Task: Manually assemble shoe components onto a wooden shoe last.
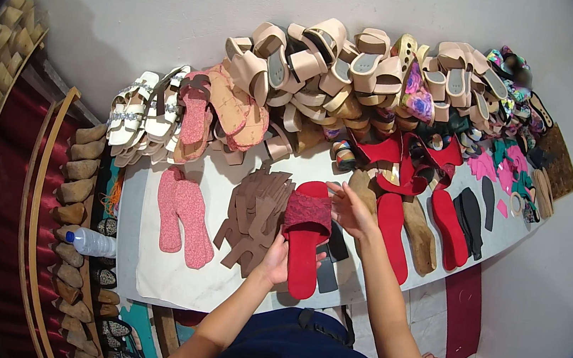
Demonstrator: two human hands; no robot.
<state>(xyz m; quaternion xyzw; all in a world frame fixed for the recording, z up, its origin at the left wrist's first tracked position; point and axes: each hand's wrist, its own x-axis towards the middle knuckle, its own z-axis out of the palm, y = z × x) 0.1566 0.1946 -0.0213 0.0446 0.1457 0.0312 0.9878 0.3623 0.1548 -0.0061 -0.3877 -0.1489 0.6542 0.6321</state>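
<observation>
A red sandal [302,267] with a textured dark red strap lies across my left hand [276,260], which grips it from beneath at the near half. My right hand [353,214] is beside the toe end, fingers stretched out and apart; whether a fingertip touches the strap I cannot tell. To the left of the sandal is a pile of brown cut strap pieces [252,221]. To its right lie a red sole [392,242], a wooden shoe last [419,238] and another red sole [449,231]. Dark grey flat pieces [327,277] are partly hidden behind the sandal.
Beige heeled sandals [307,67] are heaped along the table's wall side, with red uppers [412,176] in front. Pink patterned soles [192,235] and white sandals [131,117] lie left. Black sole shapes [468,219] lie right. A water bottle [94,243] and racked wooden lasts [77,193] stand beyond the left edge.
</observation>
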